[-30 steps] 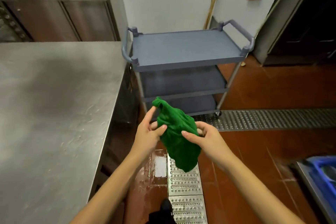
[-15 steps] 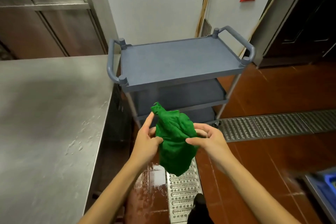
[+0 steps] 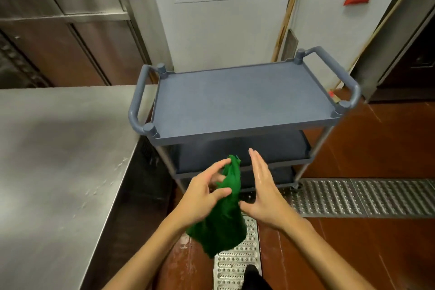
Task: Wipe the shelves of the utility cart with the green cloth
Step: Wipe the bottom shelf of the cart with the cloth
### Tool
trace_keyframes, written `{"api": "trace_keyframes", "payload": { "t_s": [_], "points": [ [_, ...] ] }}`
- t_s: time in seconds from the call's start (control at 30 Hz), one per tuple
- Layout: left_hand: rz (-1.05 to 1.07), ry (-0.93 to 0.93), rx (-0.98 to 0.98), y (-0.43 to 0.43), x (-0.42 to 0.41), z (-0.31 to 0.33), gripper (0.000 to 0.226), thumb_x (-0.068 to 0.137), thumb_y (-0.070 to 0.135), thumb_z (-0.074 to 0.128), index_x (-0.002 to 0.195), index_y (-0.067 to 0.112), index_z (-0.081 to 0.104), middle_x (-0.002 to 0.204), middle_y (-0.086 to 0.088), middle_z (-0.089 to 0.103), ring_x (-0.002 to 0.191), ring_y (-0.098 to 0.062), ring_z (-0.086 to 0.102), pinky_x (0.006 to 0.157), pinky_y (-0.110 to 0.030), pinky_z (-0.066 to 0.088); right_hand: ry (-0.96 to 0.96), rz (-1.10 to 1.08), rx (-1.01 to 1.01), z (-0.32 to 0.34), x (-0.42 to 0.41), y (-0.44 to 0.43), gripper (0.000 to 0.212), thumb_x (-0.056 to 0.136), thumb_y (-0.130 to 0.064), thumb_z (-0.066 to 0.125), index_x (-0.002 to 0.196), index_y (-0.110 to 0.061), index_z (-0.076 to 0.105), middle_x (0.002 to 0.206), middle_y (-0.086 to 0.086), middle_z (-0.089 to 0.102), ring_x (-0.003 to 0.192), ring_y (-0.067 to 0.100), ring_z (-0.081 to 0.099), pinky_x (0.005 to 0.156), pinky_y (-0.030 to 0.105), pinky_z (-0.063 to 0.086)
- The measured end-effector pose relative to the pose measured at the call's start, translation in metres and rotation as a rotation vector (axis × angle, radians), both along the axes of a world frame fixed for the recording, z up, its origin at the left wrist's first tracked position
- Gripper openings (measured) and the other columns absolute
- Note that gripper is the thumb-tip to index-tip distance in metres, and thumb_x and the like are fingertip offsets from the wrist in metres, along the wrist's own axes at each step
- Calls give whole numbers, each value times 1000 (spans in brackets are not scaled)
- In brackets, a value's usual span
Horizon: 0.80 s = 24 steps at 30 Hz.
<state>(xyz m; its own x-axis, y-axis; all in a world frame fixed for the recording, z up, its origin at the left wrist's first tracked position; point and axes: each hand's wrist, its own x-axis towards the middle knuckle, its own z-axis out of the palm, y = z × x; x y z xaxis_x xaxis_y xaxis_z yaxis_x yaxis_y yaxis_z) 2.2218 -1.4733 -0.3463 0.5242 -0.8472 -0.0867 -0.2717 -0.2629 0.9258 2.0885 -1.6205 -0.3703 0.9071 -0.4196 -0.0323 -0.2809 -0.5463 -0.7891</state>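
Observation:
The green cloth (image 3: pixel 223 226) hangs bunched in the air between my hands, low in front of the cart. My left hand (image 3: pixel 202 198) pinches its upper part with thumb and fingers. My right hand (image 3: pixel 266 190) is flat with straight fingers against the cloth's right side, its thumb at the fabric. The grey-blue utility cart (image 3: pixel 240 99) stands just beyond my hands, its bare top shelf tilted toward me, with handles at both ends. Its middle shelf (image 3: pixel 277 148) shows below; the bottom shelf is mostly hidden behind my hands.
A steel worktable (image 3: pixel 58 160) runs along the left, its corner touching the cart's left handle. A perforated floor drain grate (image 3: pixel 364 198) crosses the red tiled floor on the right and under my hands. Wooden poles (image 3: pixel 286 19) lean on the wall behind.
I have come closer to the cart, which now looks larger. My right hand has let go of the cloth and flattened out beside it; my left hand keeps its grip.

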Motion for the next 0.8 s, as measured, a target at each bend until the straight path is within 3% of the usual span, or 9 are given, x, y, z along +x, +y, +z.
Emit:
{"api": "trace_keyframes", "payload": {
  "t_s": [0.07, 0.13, 0.17, 0.23, 0.33, 0.4, 0.53, 0.67, 0.8],
  "points": [
    [-43, -58, 57, -18, 5, 1, 66, 86, 18, 72, 139, 46, 44, 97, 3, 75, 89, -14, 72, 90, -47, 56, -63, 139, -190, 7, 15, -22, 112, 71, -26, 71, 153, -40, -3, 162, -13, -11, 151, 11, -3, 120, 37, 14],
    [-56, -123, 120, -31, 12, 3, 62, 87, 17, 73, 136, 42, 43, 93, 13, 77, 77, -7, 70, 82, -41, 55, -26, 260, -324, 12, 33, -40, 102, 70, -28, 70, 152, -40, 11, 158, -8, 21, 148, 14, 14, 120, 40, 19],
    [-50, -138, 146, -34, 16, 3, 61, 86, 18, 74, 134, 40, 43, 93, 15, 77, 78, -6, 71, 83, -42, 54, 12, 303, -334, 12, 41, -47, 97, 70, -29, 70, 150, -40, 16, 145, -7, 42, 139, 15, 30, 116, 39, 28],
    [-26, -148, 191, -38, 25, -1, 60, 84, 23, 76, 131, 39, 42, 94, 19, 76, 85, -8, 72, 87, -46, 54, 116, 323, -319, 9, 54, -61, 85, 72, -35, 72, 143, -41, 26, 114, -5, 58, 111, 17, 48, 97, 36, 43],
    [2, -318, 260, -38, 39, -10, 66, 76, 46, 79, 129, 41, 41, 96, 25, 72, 88, 0, 66, 86, -40, 53, 161, 353, -433, 0, 68, -76, 43, 76, -45, 68, 117, -33, 59, 100, -4, 64, 99, 18, 56, 85, 38, 48],
    [-29, -453, 355, -37, 52, -19, 73, 66, 62, 79, 127, 40, 45, 104, 23, 68, 93, 3, 61, 84, -30, 50, 138, 360, -404, -7, 78, -83, 31, 77, -48, 63, 101, -29, 66, 94, -6, 66, 95, 18, 59, 80, 38, 48],
    [-100, -669, 526, -39, 78, -54, 46, 71, 38, 77, 113, 26, 61, 111, 5, 66, 109, -20, 61, 81, -34, 46, 31, 341, -328, -18, 102, -91, 28, 74, -47, 57, 94, -30, 68, 86, -10, 67, 85, 13, 60, 75, 32, 49],
    [-23, -621, 499, -39, 105, -93, 45, 72, 32, 62, 117, 31, 61, 113, 9, 67, 110, -19, 60, 88, -37, 49, 44, 332, -257, -24, 127, -94, 27, 75, -38, 57, 97, -27, 69, 86, -11, 64, 80, 8, 60, 71, 26, 50],
    [59, -423, 418, -36, 132, -131, 40, 84, 30, 56, 124, 23, 61, 118, 5, 66, 111, -17, 58, 94, -23, 34, 97, 283, -186, -36, 153, -107, 30, 78, -44, 61, 104, -32, 68, 92, -14, 67, 84, 1, 62, 75, 18, 49]
  ]
}}
